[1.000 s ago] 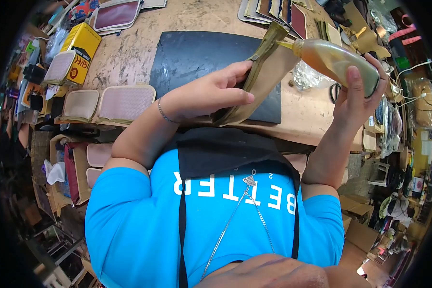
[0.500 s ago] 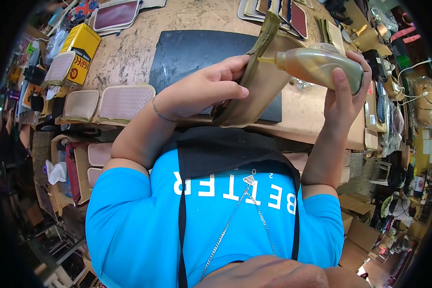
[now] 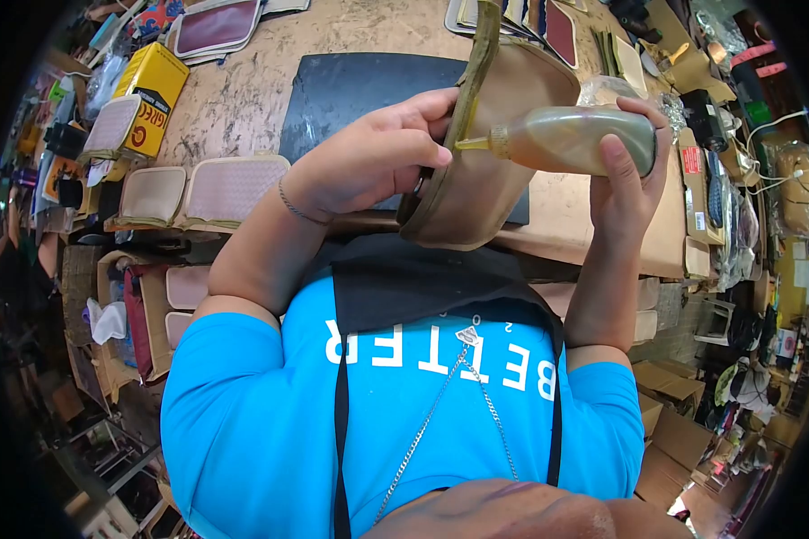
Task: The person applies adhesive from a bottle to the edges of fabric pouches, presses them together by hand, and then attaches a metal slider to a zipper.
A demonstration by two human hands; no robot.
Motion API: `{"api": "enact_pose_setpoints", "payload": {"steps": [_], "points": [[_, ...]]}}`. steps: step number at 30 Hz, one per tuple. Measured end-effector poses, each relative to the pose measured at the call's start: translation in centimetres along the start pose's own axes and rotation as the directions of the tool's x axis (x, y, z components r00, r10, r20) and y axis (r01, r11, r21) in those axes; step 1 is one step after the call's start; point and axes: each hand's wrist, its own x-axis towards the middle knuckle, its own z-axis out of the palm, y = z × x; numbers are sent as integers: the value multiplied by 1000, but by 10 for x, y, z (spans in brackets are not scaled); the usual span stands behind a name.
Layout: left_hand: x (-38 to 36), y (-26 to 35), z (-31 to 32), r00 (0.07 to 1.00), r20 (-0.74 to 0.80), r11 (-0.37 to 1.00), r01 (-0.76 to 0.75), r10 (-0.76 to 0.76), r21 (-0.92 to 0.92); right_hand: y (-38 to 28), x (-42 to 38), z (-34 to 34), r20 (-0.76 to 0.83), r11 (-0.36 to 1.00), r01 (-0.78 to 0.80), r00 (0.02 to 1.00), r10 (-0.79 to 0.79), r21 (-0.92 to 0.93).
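Observation:
My left hand (image 3: 377, 157) grips the edge of a brown fabric-like piece (image 3: 503, 193), thumb on the near face and fingers partly hidden behind it. The piece stands bent upright, with a darker olive strip along its edge. My right hand (image 3: 634, 171) is wrapped round a translucent squeeze bottle (image 3: 575, 139) of yellowish liquid, tipped on its side. Its narrow yellow nozzle points left and its tip meets the inner side of the strip, close to my left thumb. Behind the left hand lies a black mat (image 3: 360, 94) on the table.
Padded light panels (image 3: 235, 189) lie at the table's front left edge, near a yellow box (image 3: 153, 94). Several panels (image 3: 557, 36) are stacked at the back. Cartons and tools crowd the right side, with a black cylindrical object (image 3: 706, 121) among them.
The bottle has moved left and slightly down, its nozzle now further along the strip. The brown piece has tilted and opened wider. My left hand has shifted slightly left.

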Motion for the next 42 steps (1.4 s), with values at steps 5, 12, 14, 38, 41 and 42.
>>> {"api": "enact_pose_setpoints", "payload": {"steps": [5, 12, 14, 38, 41, 42], "points": [[-2, 2, -1, 1000, -5, 998, -10, 10, -55, -3, -6, 9, 35, 999, -25, 999, 24, 44], [-2, 6, -5, 996, -33, 992, -90, 88, -87, 1, -15, 9, 92, 999, -48, 995, 47, 10], [-1, 4, -7, 992, -42, 989, -119, 116, -90, -2, -18, 12, 107, 999, -38, 994, 37, 7], [7, 2, -32, 986, -101, 925, -157, 129, -347, -5, -28, 14, 300, 984, 160, 945, -131, -75], [8, 4, -30, 986, -119, 936, -149, 116, -320, -3, -26, 12, 343, 987, 142, 933, -108, -75], [8, 5, -30, 987, -121, 941, -141, 109, -306, -3, -25, 11, 350, 987, 141, 931, -107, -72]]}}
